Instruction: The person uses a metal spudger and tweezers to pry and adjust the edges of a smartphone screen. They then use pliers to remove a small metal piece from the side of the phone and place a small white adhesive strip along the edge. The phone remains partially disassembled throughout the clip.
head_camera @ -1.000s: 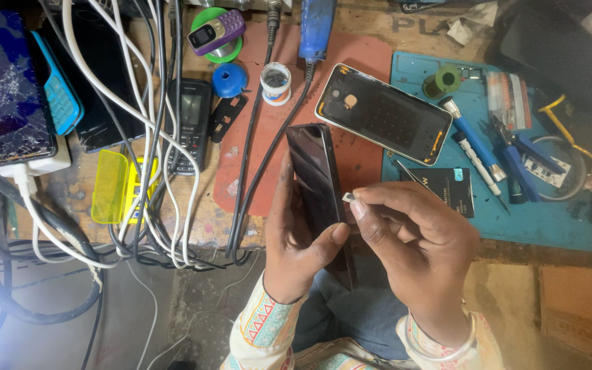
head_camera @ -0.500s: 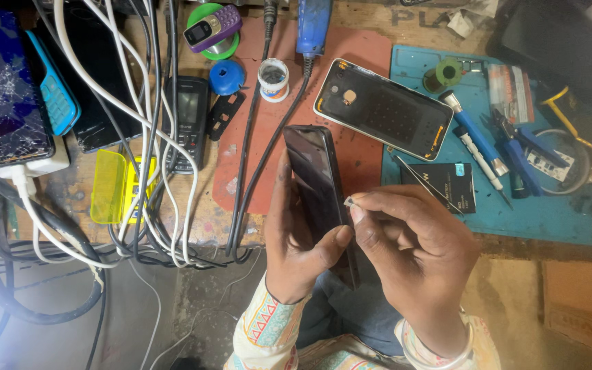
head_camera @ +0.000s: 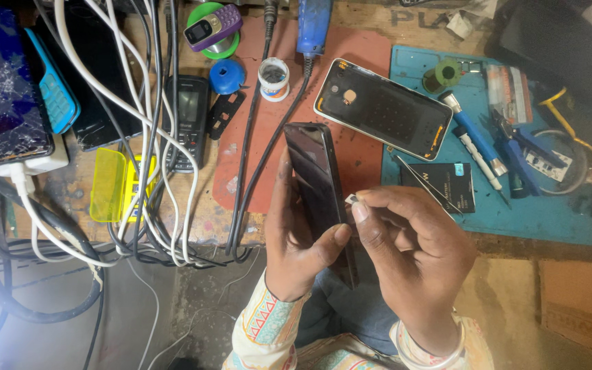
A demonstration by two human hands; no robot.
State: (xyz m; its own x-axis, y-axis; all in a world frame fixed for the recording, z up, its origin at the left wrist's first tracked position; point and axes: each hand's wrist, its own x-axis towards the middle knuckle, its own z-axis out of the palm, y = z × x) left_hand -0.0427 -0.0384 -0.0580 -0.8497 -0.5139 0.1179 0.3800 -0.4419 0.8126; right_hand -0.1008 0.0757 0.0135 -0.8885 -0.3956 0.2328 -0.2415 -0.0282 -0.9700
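Dark glossy phone (head_camera: pixel 318 183) held upright on edge, small pale chip (head_camera: pixel 351 199) beside it.

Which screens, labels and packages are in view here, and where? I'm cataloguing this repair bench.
Dark glossy smartphone: held on edge by the left hand, with the right hand at its side.
Cracked blue smartphone screen: far left.
Black keypad phone with small grey screen: under white cables.
Purple keypad phone: top, on green ring.
Black labelled battery: blue mat.

Cream sleeves, colourful triangle pattern, blue trousers
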